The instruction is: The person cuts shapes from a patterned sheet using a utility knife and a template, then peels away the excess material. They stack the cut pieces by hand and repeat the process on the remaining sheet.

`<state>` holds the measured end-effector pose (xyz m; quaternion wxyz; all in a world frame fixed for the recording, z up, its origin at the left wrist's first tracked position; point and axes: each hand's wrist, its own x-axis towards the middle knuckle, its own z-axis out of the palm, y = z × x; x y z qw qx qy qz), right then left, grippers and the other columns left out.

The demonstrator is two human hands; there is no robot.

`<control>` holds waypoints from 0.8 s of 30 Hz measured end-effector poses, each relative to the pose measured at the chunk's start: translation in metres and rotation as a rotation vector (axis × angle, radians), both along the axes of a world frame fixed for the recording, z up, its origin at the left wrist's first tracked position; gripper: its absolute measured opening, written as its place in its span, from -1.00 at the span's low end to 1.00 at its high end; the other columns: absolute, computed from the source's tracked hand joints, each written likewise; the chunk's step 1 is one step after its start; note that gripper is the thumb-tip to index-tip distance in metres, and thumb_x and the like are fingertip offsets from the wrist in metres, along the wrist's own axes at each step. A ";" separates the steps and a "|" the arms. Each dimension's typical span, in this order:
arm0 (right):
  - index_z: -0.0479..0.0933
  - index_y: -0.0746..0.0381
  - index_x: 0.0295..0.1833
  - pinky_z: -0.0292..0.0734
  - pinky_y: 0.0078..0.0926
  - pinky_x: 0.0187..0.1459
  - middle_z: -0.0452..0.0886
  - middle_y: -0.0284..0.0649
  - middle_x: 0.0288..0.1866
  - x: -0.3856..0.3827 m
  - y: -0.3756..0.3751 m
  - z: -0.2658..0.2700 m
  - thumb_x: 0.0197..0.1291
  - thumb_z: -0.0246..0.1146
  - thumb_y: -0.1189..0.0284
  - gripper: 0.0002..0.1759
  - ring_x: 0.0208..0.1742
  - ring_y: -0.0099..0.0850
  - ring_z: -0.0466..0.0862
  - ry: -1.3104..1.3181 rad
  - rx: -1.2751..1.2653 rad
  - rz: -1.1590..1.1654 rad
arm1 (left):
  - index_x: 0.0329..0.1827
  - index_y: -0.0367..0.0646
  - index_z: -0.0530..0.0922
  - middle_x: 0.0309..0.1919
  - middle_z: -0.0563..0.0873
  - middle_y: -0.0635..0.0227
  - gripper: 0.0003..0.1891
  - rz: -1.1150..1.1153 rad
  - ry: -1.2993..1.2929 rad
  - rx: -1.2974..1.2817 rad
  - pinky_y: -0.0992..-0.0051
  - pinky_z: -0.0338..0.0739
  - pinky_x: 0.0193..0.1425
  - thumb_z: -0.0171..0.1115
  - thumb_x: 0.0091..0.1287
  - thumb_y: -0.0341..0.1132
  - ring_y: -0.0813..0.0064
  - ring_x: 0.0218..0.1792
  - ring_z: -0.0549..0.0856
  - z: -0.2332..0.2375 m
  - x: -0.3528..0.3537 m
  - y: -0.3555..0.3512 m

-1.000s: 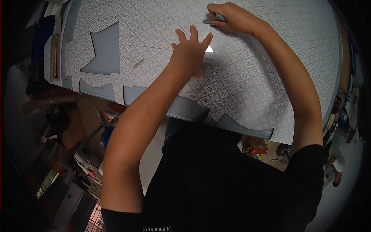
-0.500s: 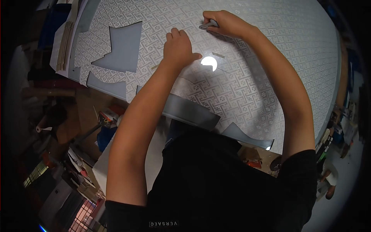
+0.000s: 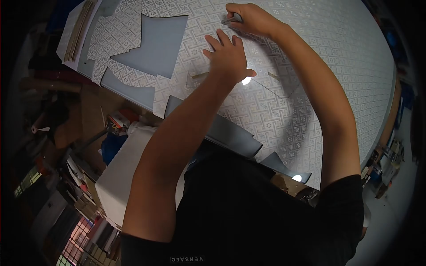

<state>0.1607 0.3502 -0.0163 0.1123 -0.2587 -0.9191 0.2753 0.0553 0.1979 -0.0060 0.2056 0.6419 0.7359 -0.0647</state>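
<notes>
My left hand (image 3: 228, 57) lies with its fingers spread on a patterned, light grey sheet (image 3: 253, 115) covering the table. Faint edges near this hand look like those of a clear template, with a small tan strip (image 3: 274, 76) to the right of the thumb. Farther up, my right hand (image 3: 255, 20) is closed round a grey-handled utility knife (image 3: 233, 18). Its tip points down-left at the sheet; whether it touches cannot be made out. Left of my left hand is an angular plain grey area (image 3: 162, 44) within the pattern.
More plain grey areas run along the table's near edge (image 3: 235, 137). A stack of flat boards (image 3: 80, 40) lies at the far left corner. Below left are a white surface (image 3: 120, 177), a blue object (image 3: 114, 146) and clutter. Bright light reflects by my left thumb.
The view has shifted, so the sheet and grey areas appear farther right. My left hand's fingers have spread wider. The knife is nearer the left hand's fingertips, still in my right hand.
</notes>
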 end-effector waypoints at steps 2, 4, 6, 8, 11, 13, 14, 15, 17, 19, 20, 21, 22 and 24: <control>0.49 0.21 -0.08 0.63 -0.24 -0.08 0.77 -0.15 -0.14 -0.011 0.002 -0.006 0.32 0.43 0.42 -0.76 -0.14 -0.10 0.76 0.025 0.009 0.008 | 0.58 -0.37 0.21 0.60 0.04 -0.40 0.25 -0.013 0.014 0.026 -0.48 0.31 0.39 0.67 -0.04 0.25 -0.66 0.54 0.04 -0.001 0.000 -0.002; 0.49 0.21 -0.07 0.63 -0.24 -0.07 0.77 -0.14 -0.13 -0.016 -0.001 -0.012 0.32 0.43 0.42 -0.76 -0.13 -0.10 0.76 0.036 0.014 0.023 | 0.57 -0.36 0.22 0.59 0.05 -0.40 0.25 -0.005 0.006 0.042 -0.47 0.33 0.38 0.67 -0.04 0.24 -0.65 0.54 0.06 -0.003 -0.001 -0.003; 0.50 0.22 -0.05 0.63 -0.25 -0.04 0.78 -0.13 -0.11 -0.010 -0.012 -0.017 0.36 0.41 0.40 -0.78 -0.12 -0.12 0.76 0.132 -0.066 -0.075 | 0.56 -0.36 0.23 0.59 0.07 -0.39 0.24 0.002 -0.002 0.062 -0.47 0.35 0.37 0.68 -0.05 0.24 -0.63 0.53 0.07 -0.005 -0.002 -0.003; 0.51 0.22 -0.05 0.63 -0.27 -0.03 0.77 -0.13 -0.12 -0.007 -0.017 -0.022 0.37 0.40 0.39 -0.78 -0.13 -0.14 0.76 0.151 -0.091 -0.107 | 0.54 -0.35 0.26 0.59 0.09 -0.38 0.23 -0.011 0.000 0.088 -0.46 0.38 0.34 0.69 -0.07 0.24 -0.62 0.53 0.09 -0.006 -0.002 -0.005; 0.51 0.22 -0.05 0.62 -0.28 -0.04 0.77 -0.13 -0.14 -0.005 -0.015 -0.015 0.38 0.39 0.39 -0.78 -0.14 -0.19 0.76 0.153 -0.125 -0.122 | 0.53 -0.35 0.27 0.58 0.10 -0.38 0.23 -0.010 -0.015 0.099 -0.47 0.40 0.33 0.69 -0.09 0.24 -0.62 0.52 0.10 -0.005 -0.003 -0.005; 0.52 0.22 -0.05 0.62 -0.29 -0.05 0.76 -0.13 -0.15 -0.006 -0.011 -0.011 0.38 0.39 0.39 -0.79 -0.15 -0.21 0.76 0.132 -0.138 -0.100 | 0.53 -0.35 0.27 0.57 0.10 -0.38 0.23 -0.003 -0.017 0.105 -0.48 0.40 0.32 0.70 -0.09 0.24 -0.62 0.52 0.10 -0.005 -0.004 -0.005; 0.52 0.23 -0.05 0.62 -0.28 -0.06 0.76 -0.13 -0.16 -0.007 -0.009 -0.009 0.38 0.40 0.39 -0.79 -0.16 -0.19 0.75 0.123 -0.121 -0.063 | 0.53 -0.35 0.28 0.57 0.11 -0.38 0.23 -0.003 -0.025 0.111 -0.48 0.40 0.32 0.70 -0.10 0.24 -0.62 0.52 0.10 -0.006 -0.003 -0.006; 0.51 0.23 -0.05 0.61 -0.27 -0.07 0.75 -0.13 -0.17 -0.007 -0.007 -0.008 0.37 0.40 0.39 -0.78 -0.17 -0.18 0.74 0.114 -0.102 -0.025 | 0.53 -0.35 0.28 0.57 0.11 -0.38 0.23 -0.001 -0.025 0.111 -0.48 0.40 0.32 0.70 -0.10 0.24 -0.62 0.52 0.10 -0.006 -0.003 -0.006; 0.52 0.23 -0.05 0.61 -0.26 -0.07 0.75 -0.12 -0.16 -0.010 -0.006 -0.002 0.36 0.40 0.39 -0.78 -0.17 -0.15 0.74 0.085 -0.065 -0.005 | 0.53 -0.35 0.28 0.56 0.11 -0.39 0.24 0.001 -0.022 0.125 -0.49 0.38 0.33 0.71 -0.11 0.23 -0.63 0.52 0.10 -0.007 -0.003 -0.006; 0.52 0.23 -0.04 0.62 -0.25 -0.08 0.75 -0.11 -0.16 -0.014 -0.005 0.002 0.36 0.40 0.39 -0.78 -0.17 -0.13 0.74 0.057 -0.028 0.015 | 0.53 -0.36 0.28 0.56 0.12 -0.39 0.24 -0.001 -0.017 0.128 -0.49 0.39 0.32 0.70 -0.11 0.24 -0.63 0.51 0.10 -0.008 -0.003 -0.006; 0.53 0.23 -0.04 0.62 -0.24 -0.08 0.76 -0.10 -0.15 -0.017 -0.003 0.003 0.35 0.40 0.39 -0.78 -0.17 -0.10 0.74 0.018 -0.006 0.016 | 0.52 -0.36 0.28 0.56 0.13 -0.39 0.24 -0.007 -0.013 0.131 -0.49 0.40 0.31 0.70 -0.11 0.24 -0.63 0.51 0.11 -0.008 -0.003 -0.006; 0.53 0.23 -0.03 0.62 -0.23 -0.09 0.76 -0.09 -0.15 -0.019 -0.002 0.004 0.35 0.40 0.39 -0.77 -0.17 -0.08 0.74 -0.022 0.016 0.017 | 0.52 -0.36 0.28 0.56 0.13 -0.39 0.24 -0.006 -0.012 0.129 -0.49 0.40 0.31 0.70 -0.11 0.24 -0.63 0.51 0.11 -0.008 -0.003 -0.006; 0.53 0.23 -0.03 0.62 -0.23 -0.09 0.76 -0.09 -0.15 -0.021 0.000 0.005 0.35 0.40 0.39 -0.77 -0.17 -0.08 0.74 -0.023 0.014 0.017 | 0.52 -0.37 0.29 0.55 0.14 -0.40 0.23 -0.011 -0.011 0.133 -0.49 0.42 0.30 0.70 -0.11 0.25 -0.64 0.50 0.12 -0.008 -0.003 -0.006; 0.54 0.23 -0.02 0.62 -0.22 -0.08 0.76 -0.08 -0.12 -0.025 0.003 0.005 0.36 0.40 0.37 -0.77 -0.15 -0.07 0.74 -0.095 0.040 0.052 | 0.51 -0.37 0.29 0.55 0.15 -0.41 0.23 -0.014 -0.011 0.134 -0.49 0.43 0.28 0.70 -0.11 0.25 -0.65 0.50 0.12 -0.008 -0.003 -0.006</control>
